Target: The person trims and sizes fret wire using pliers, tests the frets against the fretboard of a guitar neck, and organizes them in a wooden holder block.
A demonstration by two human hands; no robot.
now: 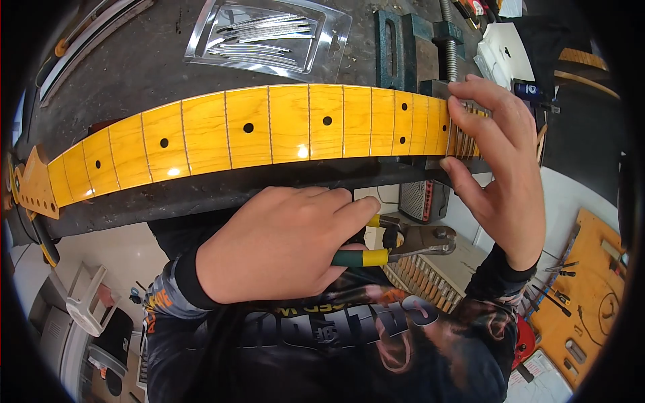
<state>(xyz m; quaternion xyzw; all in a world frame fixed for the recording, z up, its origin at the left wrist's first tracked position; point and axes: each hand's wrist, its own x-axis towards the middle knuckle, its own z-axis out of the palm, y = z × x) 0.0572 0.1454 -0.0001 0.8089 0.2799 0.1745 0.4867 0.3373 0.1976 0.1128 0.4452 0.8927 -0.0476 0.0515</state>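
A yellow maple guitar neck (pixel 289 127) with black dot inlays lies across the bench, its headstock (pixel 37 181) at the far left. My right hand (pixel 500 144) is at the neck's right end. Its thumb and index finger span the fretboard, at the two ends of a thin silver fret wire (pixel 449 131). In front of the bench edge, my left hand (pixel 282 245) is closed around end-cutting pliers (pixel 420 242) with green and yellow handles. Their jaws point right, below the neck. Part of the handles is hidden by my fingers.
A clear plastic tray (pixel 329 54) holds several cut fret wires (pixel 262 40) behind the neck. To its right stands a green vise (pixel 413 50) with a threaded screw (pixel 451 57). A wooden tool board (pixel 578 302) is at lower right, and a white stool (pixel 87 299) at lower left.
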